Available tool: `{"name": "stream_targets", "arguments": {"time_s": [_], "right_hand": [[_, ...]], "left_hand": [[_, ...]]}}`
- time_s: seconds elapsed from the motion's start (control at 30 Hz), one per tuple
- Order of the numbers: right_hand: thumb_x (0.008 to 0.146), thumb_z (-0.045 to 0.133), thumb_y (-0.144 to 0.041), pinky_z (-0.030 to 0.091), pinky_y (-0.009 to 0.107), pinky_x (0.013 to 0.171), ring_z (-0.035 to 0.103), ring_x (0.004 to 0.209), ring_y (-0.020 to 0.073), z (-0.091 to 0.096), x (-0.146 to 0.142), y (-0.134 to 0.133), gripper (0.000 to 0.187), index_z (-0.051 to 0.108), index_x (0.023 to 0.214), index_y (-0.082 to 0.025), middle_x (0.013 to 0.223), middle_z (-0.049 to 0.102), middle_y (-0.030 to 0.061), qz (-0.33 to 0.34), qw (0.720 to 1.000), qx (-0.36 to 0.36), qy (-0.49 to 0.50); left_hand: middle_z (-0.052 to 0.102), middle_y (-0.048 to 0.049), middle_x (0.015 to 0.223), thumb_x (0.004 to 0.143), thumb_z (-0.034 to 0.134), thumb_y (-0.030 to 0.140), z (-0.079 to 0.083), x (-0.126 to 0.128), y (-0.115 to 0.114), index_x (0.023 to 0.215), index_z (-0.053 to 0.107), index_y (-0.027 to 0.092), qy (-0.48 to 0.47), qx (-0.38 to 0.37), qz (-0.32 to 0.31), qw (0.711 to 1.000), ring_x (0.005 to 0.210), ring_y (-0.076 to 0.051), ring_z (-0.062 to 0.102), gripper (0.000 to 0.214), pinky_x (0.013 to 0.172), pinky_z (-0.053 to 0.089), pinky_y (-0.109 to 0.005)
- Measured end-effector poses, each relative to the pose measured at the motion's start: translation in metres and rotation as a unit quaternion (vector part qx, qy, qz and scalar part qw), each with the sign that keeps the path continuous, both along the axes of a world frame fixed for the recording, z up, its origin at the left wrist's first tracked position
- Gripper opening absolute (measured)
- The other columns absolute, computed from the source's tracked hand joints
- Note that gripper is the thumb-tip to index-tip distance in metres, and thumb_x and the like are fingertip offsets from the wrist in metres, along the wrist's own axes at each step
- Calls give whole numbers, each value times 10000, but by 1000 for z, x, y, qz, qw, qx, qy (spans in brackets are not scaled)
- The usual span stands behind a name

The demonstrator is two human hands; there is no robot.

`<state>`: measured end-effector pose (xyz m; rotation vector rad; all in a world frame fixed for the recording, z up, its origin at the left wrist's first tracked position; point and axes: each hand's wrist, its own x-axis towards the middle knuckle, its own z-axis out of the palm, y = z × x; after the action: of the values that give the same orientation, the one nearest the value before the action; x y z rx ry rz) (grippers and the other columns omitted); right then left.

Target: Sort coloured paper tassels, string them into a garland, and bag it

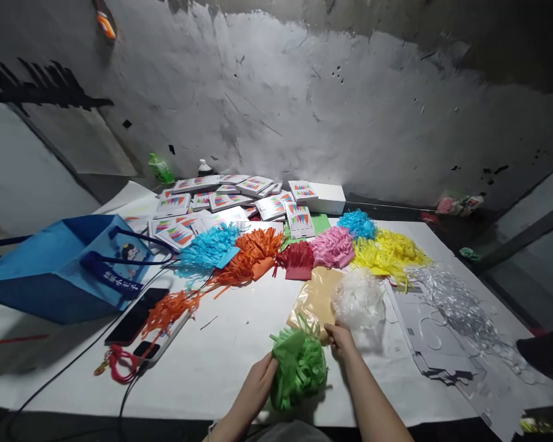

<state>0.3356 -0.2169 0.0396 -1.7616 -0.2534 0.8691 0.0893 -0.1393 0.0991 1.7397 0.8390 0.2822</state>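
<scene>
My left hand [260, 379] is closed around the left side of a bunch of green tissue-paper fringe [303, 372] near the front edge of the table. My right hand [342, 341] pinches the lower corner of a glossy tan packet [314, 293] that lies just beyond the green bunch. Touching the packet's right side is a crumpled heap of clear plastic [360, 299]. Behind these lie fringed bunches in dark red [297, 259], orange [258, 253], pink [334, 247], yellow [387, 252] and blue [211, 245].
Printed white boxes [255, 185] are piled at the back against the wall. A blue bag [69, 264] stands left, beside a phone [137, 316] and black cables. On the right are silver strands [461, 304] over flat white cards [431, 337].
</scene>
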Motion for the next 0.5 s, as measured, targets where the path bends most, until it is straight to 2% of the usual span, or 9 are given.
{"name": "stream_targets", "arguments": {"time_s": [0.1, 0.23, 0.3, 0.37, 0.5], "right_hand": [[933, 559, -342, 519, 232, 563, 597, 643, 89, 5, 19, 14, 227, 594, 1023, -137, 867, 627, 2, 59, 996, 21, 57], [889, 624, -229, 465, 177, 500, 551, 565, 52, 26, 61, 24, 229, 584, 1108, -177, 861, 625, -30, 116, 987, 73, 85], [865, 648, -198, 504, 203, 573, 597, 666, 73, 33, 83, 29, 284, 580, 1141, -190, 967, 636, -11, 131, 983, 83, 95], [881, 635, -239, 543, 274, 680, 629, 809, 123, 32, 98, 35, 260, 588, 1126, -167, 1060, 630, 28, 140, 982, 67, 108], [914, 586, -331, 543, 379, 794, 623, 945, 184, 16, 103, 39, 300, 568, 1161, -161, 1145, 603, 65, 125, 983, -2, 137]], "left_hand": [[713, -84, 1056, 872, 366, 454, 0, 3, -5, 1020, 657, 157, 1, -5, 32, 999, 994, -251, 616, 441, 922, 452, -324], [718, -81, 1050, 859, 388, 457, 2, 14, -12, 1024, 669, 158, 5, -9, 71, 997, 1009, -262, 618, 442, 937, 454, -343], [721, -77, 1045, 848, 404, 462, 3, 20, -17, 1019, 675, 165, 7, -14, 83, 996, 1023, -269, 619, 437, 933, 460, -348], [727, -70, 1031, 834, 421, 475, 4, 25, -24, 999, 683, 175, 11, -17, 93, 996, 1023, -272, 622, 431, 926, 469, -348], [728, -69, 1030, 818, 438, 500, 4, 27, -34, 978, 688, 180, 20, -17, 103, 994, 1020, -276, 626, 437, 930, 471, -347]]}}
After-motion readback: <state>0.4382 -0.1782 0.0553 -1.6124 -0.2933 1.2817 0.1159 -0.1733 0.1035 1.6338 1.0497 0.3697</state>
